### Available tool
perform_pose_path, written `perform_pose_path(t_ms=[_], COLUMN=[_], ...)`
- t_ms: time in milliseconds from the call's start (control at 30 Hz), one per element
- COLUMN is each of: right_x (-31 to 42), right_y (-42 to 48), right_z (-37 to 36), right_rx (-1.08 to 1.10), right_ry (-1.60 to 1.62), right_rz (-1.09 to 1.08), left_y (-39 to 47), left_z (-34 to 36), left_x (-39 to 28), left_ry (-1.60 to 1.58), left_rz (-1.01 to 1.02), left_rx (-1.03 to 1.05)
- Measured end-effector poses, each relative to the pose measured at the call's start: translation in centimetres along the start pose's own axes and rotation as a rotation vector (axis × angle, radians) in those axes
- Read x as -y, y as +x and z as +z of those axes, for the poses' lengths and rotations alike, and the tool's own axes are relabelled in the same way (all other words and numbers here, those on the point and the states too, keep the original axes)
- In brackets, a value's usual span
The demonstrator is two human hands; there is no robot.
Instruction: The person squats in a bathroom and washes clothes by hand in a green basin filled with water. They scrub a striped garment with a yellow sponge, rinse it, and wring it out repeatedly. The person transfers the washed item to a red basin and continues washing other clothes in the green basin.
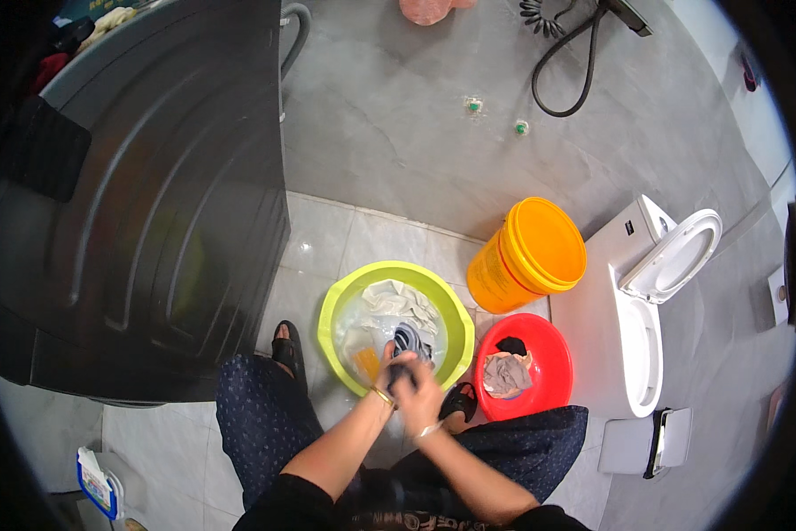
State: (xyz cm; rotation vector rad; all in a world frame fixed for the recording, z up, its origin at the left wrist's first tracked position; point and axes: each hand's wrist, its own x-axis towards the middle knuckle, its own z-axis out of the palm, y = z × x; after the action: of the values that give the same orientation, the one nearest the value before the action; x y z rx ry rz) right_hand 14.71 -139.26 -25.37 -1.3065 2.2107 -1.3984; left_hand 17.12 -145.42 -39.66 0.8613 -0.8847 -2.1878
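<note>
Both hands meet over the near rim of a yellow-green plastic basin (pixel 328 312) on the floor. Between them they grip a dark cloth with grey and white stripes (pixel 408 338), possibly a sock or small garment. My left hand (pixel 394 364), with a gold-coloured bangle at its wrist, is on the cloth's left side. Blurred by motion, my right hand (pixel 421 397) presses against it from the right. Cloudy water fills the basin's bottom. A white cloth (pixel 398 300) lies wet at its far side. An orange block (pixel 366 362), perhaps soap, sits near my left hand.
A red basin (pixel 554 372) holding a few garments (pixel 508 373) stands right of the green one. Behind it are a yellow bucket (pixel 494 275) and a white toilet (pixel 644 352) with its seat raised. A dark washing machine (pixel 172 199) fills the left. A bin (pixel 627 446) stands at right.
</note>
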Motion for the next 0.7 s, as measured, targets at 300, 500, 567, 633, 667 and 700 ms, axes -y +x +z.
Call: perform_pose_path(t_ms=[300, 500, 567, 633, 667, 700], right_x=[-12.6, -6.0, -5.5, -4.2, -3.4, -3.0], right_y=[11.8, 18.2, 20.2, 22.2, 23.2, 24.2], right_z=[-8.1, -12.5, -12.7, -11.9, -11.6, -11.0], right_rx=[0.004, 0.654, 0.762, 0.878, 0.880, 0.883], right_ry=[0.309, 0.224, 0.199, 0.154, 0.171, 0.192], right_rz=[0.316, 0.051, 0.052, -0.067, -0.135, -0.201], left_y=[-0.2, 1.1, 1.1, 0.4, 1.3, 2.5], left_z=[6.0, 3.6, 4.1, 4.4, 3.7, 2.6], left_x=[-8.7, -12.6, -13.9, -16.1, -16.5, -16.4], left_ry=[0.282, 1.643, 1.792, 1.969, 1.648, 1.325], left_rz=[-0.481, 0.128, 0.196, 0.547, 0.442, 0.329], left_rx=[0.041, -0.291, -0.294, -0.399, -0.264, -0.142])
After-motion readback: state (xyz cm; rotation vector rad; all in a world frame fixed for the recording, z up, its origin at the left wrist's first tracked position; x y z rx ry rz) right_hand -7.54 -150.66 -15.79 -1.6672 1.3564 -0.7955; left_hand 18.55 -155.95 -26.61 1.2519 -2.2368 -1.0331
